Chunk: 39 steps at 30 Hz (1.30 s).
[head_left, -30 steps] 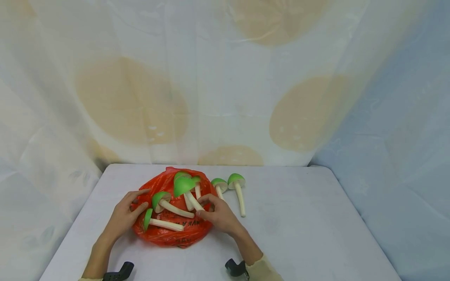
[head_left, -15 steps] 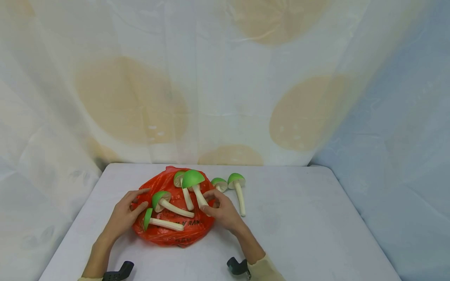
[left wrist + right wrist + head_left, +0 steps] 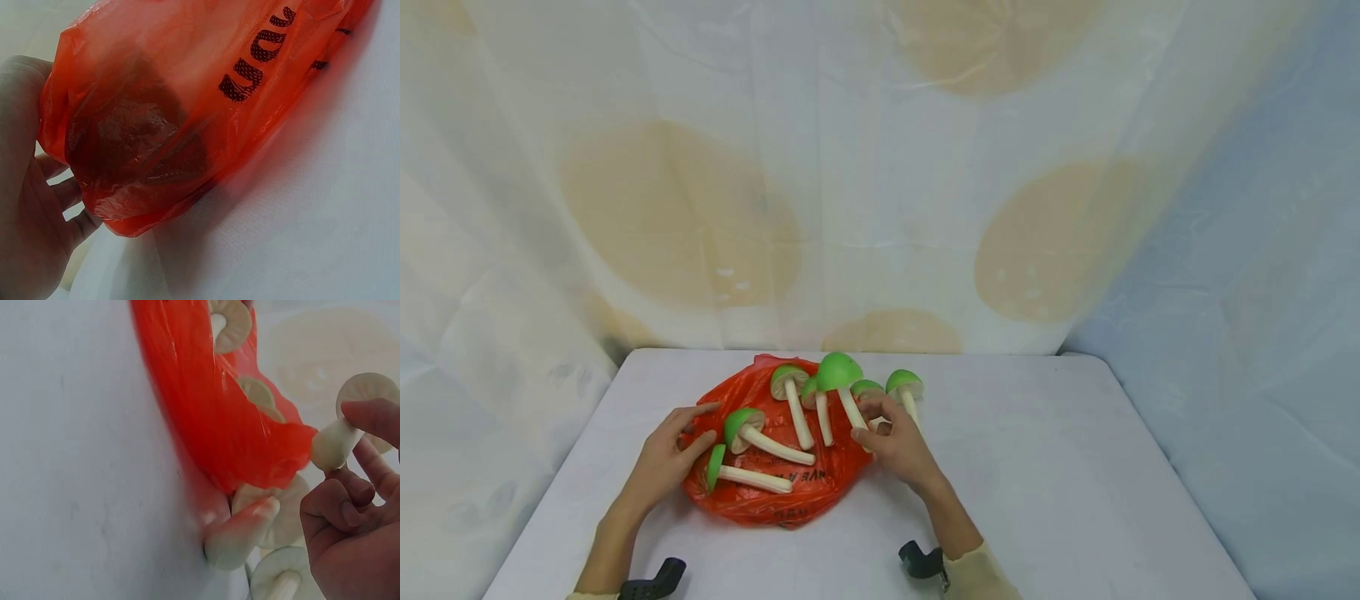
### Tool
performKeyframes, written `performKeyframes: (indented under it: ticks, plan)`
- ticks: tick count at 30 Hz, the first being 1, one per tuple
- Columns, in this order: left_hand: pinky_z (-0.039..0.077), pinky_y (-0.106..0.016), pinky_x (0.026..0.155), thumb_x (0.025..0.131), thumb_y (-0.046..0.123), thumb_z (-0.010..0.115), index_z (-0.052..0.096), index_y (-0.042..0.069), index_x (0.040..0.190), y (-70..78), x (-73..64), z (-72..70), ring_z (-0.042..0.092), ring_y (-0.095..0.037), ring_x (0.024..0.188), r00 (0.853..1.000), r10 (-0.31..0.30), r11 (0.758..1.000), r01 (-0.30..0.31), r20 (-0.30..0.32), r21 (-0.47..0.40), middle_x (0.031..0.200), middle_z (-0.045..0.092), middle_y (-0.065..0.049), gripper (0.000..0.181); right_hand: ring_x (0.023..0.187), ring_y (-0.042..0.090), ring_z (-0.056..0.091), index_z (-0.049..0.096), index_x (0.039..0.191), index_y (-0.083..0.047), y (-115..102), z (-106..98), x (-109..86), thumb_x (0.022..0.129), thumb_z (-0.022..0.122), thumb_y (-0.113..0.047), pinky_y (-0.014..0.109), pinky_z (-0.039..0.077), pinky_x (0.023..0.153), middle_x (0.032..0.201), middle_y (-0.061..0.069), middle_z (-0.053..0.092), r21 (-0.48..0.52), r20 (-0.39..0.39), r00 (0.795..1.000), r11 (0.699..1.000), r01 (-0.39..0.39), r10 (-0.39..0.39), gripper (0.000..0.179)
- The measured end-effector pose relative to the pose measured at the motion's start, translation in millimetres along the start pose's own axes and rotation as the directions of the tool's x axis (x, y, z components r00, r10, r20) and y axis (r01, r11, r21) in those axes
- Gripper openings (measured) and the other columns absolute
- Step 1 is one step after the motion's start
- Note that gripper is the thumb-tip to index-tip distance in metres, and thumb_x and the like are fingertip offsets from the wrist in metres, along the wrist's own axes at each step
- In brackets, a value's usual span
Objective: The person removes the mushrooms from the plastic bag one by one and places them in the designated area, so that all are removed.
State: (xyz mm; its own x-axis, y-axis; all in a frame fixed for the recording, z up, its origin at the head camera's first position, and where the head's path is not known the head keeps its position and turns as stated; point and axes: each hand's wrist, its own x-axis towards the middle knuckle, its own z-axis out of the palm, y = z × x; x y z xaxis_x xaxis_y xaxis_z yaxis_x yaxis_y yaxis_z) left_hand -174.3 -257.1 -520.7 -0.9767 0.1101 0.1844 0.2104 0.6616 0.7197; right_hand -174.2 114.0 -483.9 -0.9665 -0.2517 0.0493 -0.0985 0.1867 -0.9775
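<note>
A red plastic bag (image 3: 760, 508) with black lettering lies wide open on the table, with several green-capped, white-stemmed toy mushrooms (image 3: 773, 447) on it. My left hand (image 3: 666, 454) holds the bag's left rim; in the left wrist view its fingers are partly behind the red plastic (image 3: 156, 125). Over the right rim, my right hand (image 3: 891, 442) pinches one mushroom (image 3: 841, 372) by its stem between thumb and fingers, cap pointing away. The right wrist view shows that stem's pale end (image 3: 334, 445) at the fingertips.
Two more mushrooms lie on the white table (image 3: 1037, 483) right of the bag: one (image 3: 904, 383) partly covered by my right hand, another (image 3: 867, 387) mostly hidden behind it. Patterned pale curtains (image 3: 880, 208) hang behind and beside the table.
My right hand has carried the pinched mushroom rightward and slightly up, from over the bag's middle to its right rim. My left hand stays where it was.
</note>
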Motion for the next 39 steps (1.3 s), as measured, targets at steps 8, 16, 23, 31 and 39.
performKeyframes:
  ticks: [8, 16, 23, 31, 39]
  plan:
    - [0.049, -0.058, 0.091, 0.100, 0.036, 0.062, 0.056, 0.015, 0.141, -0.2, -1.5, -0.5, 0.052, -0.030, 0.112, 1.000, -0.007, 1.000, 0.007, 0.001, -0.002, 0.133, 0.056, -0.014, 0.046, 0.059, 0.015, 0.043, 0.061, 0.121, -0.004, -18, -7, -10.0, 0.091, 0.068, -0.003, 0.020, 0.042, 0.051, 0.107, 0.018, 0.058, -0.046, -0.110, 0.994, 0.999, 0.017, -0.022, 0.031]
    - [0.049, -0.056, 0.091, 0.100, 0.036, 0.062, 0.056, 0.015, 0.141, -1.0, -1.9, -0.1, 0.052, -0.029, 0.112, 1.000, -0.010, 1.000, 0.010, -0.005, 0.004, 0.132, 0.056, -0.014, 0.046, 0.060, 0.015, 0.040, 0.064, 0.118, -0.021, 14, -15, -4.2, 0.090, 0.074, -0.012, 0.021, 0.036, 0.051, 0.105, 0.007, 0.060, -0.063, -0.220, 0.975, 0.998, 0.007, -0.021, 0.031]
    - [0.049, -0.060, 0.093, 0.100, 0.037, 0.062, 0.056, 0.015, 0.142, -2.1, -1.0, 0.6, 0.052, -0.031, 0.115, 1.000, -0.012, 1.000, 0.012, -0.001, -0.007, 0.134, 0.055, -0.015, 0.047, 0.055, 0.012, 0.037, 0.066, 0.114, -0.027, 22, -24, -5.7, 0.086, 0.075, -0.011, 0.020, 0.036, 0.051, 0.101, 0.006, 0.060, -0.063, -0.273, 0.961, 0.998, 0.017, -0.033, 0.033]
    - [0.049, -0.060, 0.093, 0.100, 0.034, 0.062, 0.056, 0.014, 0.141, -3.5, -0.5, 1.5, 0.052, -0.032, 0.115, 1.000, -0.002, 1.000, 0.002, 0.001, -0.006, 0.133, 0.055, -0.015, 0.046, 0.056, 0.012, 0.037, 0.067, 0.109, -0.026, 24, -36, -8.0, 0.085, 0.078, -0.011, 0.020, 0.034, 0.050, 0.100, 0.006, 0.059, -0.074, -0.356, 0.934, 0.997, 0.010, -0.036, 0.031]
    - [0.047, -0.063, 0.095, 0.100, 0.033, 0.062, 0.056, 0.014, 0.141, -2.2, -0.1, 1.5, 0.052, -0.035, 0.119, 1.000, -0.006, 1.000, 0.006, 0.002, -0.013, 0.135, 0.054, -0.016, 0.045, 0.055, 0.012, 0.041, 0.068, 0.107, -0.024, 27, -48, -11.9, 0.084, 0.079, -0.014, 0.022, 0.038, 0.050, 0.102, 0.004, 0.059, -0.088, -0.421, 0.907, 0.996, -0.034, -0.006, 0.027]
